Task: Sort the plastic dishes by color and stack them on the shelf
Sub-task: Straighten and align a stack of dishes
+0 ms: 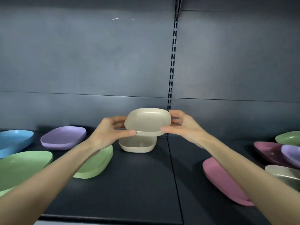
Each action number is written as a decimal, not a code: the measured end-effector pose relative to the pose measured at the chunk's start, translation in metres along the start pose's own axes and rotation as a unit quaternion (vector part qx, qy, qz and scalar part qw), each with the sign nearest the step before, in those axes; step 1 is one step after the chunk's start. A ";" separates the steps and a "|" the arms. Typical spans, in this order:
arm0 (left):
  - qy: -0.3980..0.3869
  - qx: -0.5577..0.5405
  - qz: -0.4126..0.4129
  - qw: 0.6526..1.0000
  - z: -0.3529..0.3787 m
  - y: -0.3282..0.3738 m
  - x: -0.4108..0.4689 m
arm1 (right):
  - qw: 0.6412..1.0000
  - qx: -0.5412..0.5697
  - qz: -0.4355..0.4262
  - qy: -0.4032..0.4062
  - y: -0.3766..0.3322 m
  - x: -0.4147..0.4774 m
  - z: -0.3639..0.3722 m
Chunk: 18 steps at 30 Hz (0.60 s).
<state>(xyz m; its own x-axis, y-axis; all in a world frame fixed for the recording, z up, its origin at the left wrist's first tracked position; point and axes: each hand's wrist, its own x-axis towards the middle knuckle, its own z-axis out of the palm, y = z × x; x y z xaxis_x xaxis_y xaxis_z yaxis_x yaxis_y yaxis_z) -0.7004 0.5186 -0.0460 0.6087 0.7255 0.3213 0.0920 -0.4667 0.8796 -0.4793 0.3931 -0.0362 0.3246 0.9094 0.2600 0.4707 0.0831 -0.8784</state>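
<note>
Holding the beige dish (147,120) by both sides: my left grip (110,133) pinches its left rim and my right grip (181,125) pinches its right rim, each with the thumb on the near edge. The dish hangs in the air just above a second beige dish (137,146), which stands on the dark shelf (138,184). To the left I note stacked green dishes (95,163), a purple dish (63,138) and a blue dish (14,140). To the right, a pink dish (217,177) lies by my forearm.
</note>
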 end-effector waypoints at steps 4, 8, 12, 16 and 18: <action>-0.019 0.003 -0.018 1.000 -0.014 -0.021 0.014 | 0.999 0.033 0.013 0.012 0.014 0.010 0.025; -0.037 0.024 -0.043 0.998 -0.022 -0.040 0.024 | 0.998 0.055 0.027 0.030 0.031 0.018 0.045; -0.063 0.057 -0.072 0.994 -0.023 -0.052 0.033 | 0.998 0.054 0.035 0.016 0.046 0.022 0.056; -0.095 0.073 -0.086 0.989 -0.021 -0.058 0.040 | 0.998 0.040 0.050 0.004 0.060 0.027 0.061; -0.107 0.078 -0.090 0.987 -0.020 -0.060 0.043 | 0.999 0.018 0.051 -0.005 0.063 0.028 0.062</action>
<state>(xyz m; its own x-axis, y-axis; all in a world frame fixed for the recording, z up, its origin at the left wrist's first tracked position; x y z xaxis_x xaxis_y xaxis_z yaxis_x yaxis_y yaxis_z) -0.6958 0.5879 -0.0783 0.7228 0.6877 0.0682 0.3239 -0.4243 0.8456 -0.4915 0.4486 -0.1088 0.3613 0.9178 0.1645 0.4063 0.0038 -0.9138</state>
